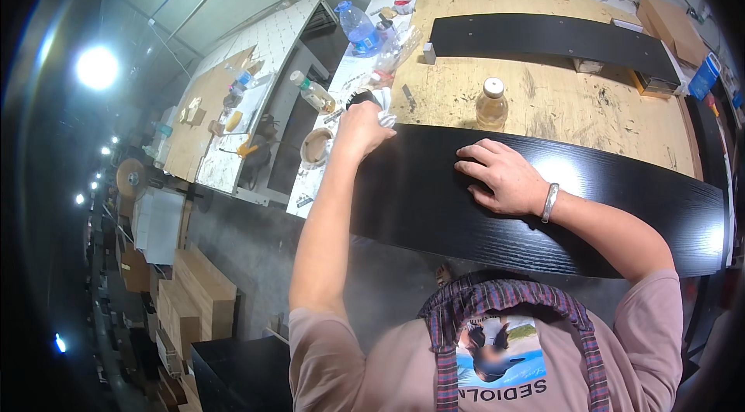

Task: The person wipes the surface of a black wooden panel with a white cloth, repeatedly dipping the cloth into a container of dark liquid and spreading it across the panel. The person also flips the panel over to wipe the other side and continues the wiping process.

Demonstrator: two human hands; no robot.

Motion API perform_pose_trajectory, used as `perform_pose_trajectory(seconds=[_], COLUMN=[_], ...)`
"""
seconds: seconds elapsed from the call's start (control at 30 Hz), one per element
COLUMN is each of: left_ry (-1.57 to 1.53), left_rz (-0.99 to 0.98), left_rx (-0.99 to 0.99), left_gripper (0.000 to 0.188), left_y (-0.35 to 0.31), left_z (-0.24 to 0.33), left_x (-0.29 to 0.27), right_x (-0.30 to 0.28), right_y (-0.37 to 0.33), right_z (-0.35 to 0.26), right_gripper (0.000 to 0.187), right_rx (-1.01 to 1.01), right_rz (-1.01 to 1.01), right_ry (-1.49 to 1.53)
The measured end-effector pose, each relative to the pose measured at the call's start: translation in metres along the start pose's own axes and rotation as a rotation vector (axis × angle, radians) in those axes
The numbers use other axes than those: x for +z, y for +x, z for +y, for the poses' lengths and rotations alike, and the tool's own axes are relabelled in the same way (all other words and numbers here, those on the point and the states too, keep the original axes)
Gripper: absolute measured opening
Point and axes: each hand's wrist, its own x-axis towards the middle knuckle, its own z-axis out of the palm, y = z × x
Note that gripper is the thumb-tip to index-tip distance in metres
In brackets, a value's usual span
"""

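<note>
The black wood-grained board (481, 233), the landmark here, is lying crosswise on the near side of the worktable (559, 113), before the person's torso. Just off its left end, a shallow round tub (316, 147) and a green-capped bottle (313, 91) are occupying the table margin, probably for easy reach; farther beyond that end, a blue-tinted bottle (358, 30) is standing. At the board's far left corner, the left hand (361, 133) is gripping a crumpled white cloth (386, 113); a dark item (362, 97) is showing by its knuckles, too covered to identify. Just past the board's far edge, a capped amber bottle (492, 108) is standing upright. On the board's upper face, the right hand (504, 179) is resting palm down, fingers loosely spread and slightly bent, holding nothing visible, presumably steadying the surface. Well beyond the far edge, a second black panel (551, 38) is resting on small blocks (587, 65), perhaps to keep its underside raised. The board's far left corner is leaving little room among the containers; the band between board and panel is offering wider passage on either side of the amber bottle.
</note>
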Motion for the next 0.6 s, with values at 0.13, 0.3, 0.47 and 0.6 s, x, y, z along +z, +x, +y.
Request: perform_pose_trajectory(seconds=[0.13, 0.3, 0.47, 0.6], left_ry=[0.01, 0.03, 0.009, 0.025], left_rz=[-0.02, -0.024, -0.039, -0.054], left_rx=[-0.012, -0.012, -0.029, -0.027], left_gripper=[0.041, 0.041, 0.04, 0.043], left_y=[-0.002, -0.0005, -0.0048, -0.0002], left_z=[0.0059, 0.0046, 0.0074, -0.0007], left_x=[-0.0048, -0.0037, -0.0061, -0.0024], right_x=[-0.0019, -0.0026, -0.0018, -0.0022], right_y=[0.0001, 0.0004, 0.0005, 0.0015], right_z=[-0.0006, -0.0015, -0.0018, -0.003], right_gripper=[0.037, 0.037, 0.037, 0.036], right_rx=[0.001, -0.002, 0.0, -0.002], right_rz=[-0.007, -0.01, -0.008, -0.008], right_ry=[0.001, -0.002, 0.002, 0.004])
